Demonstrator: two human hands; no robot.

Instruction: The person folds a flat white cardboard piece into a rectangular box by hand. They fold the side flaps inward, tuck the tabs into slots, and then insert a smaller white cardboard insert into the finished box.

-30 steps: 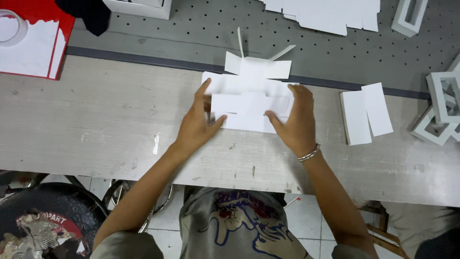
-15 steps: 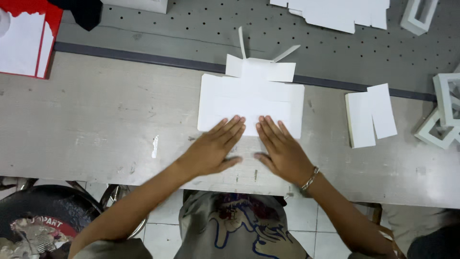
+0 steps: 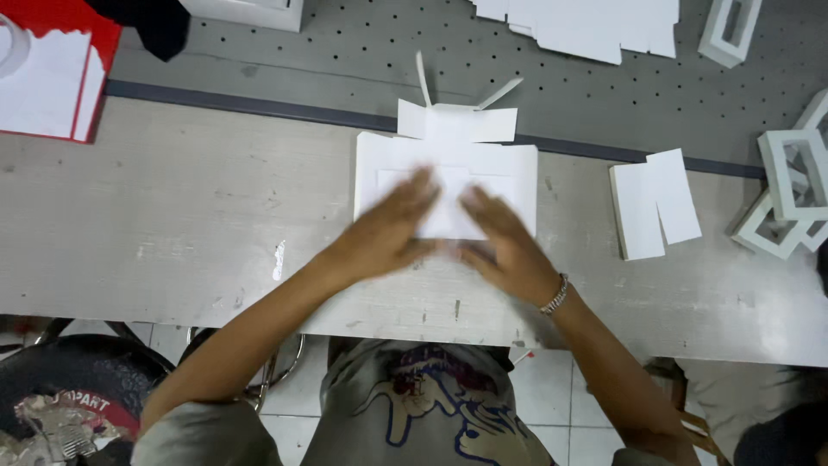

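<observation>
While both hands are a bit motion-blurred, you can tell they're flat and spread wide, gripping nothing: left hand and right hand press palms down on the near part of a flat white cardboard sheet, fingers angled toward each other. That sheet lies on the worn grey table, middle of the scene, its flaps sticking out at the far edge. Right of it sit two white card pieces, and further right some white frames. Far left there's a red tray, far side a grey pegboard with a stack of white blanks
</observation>
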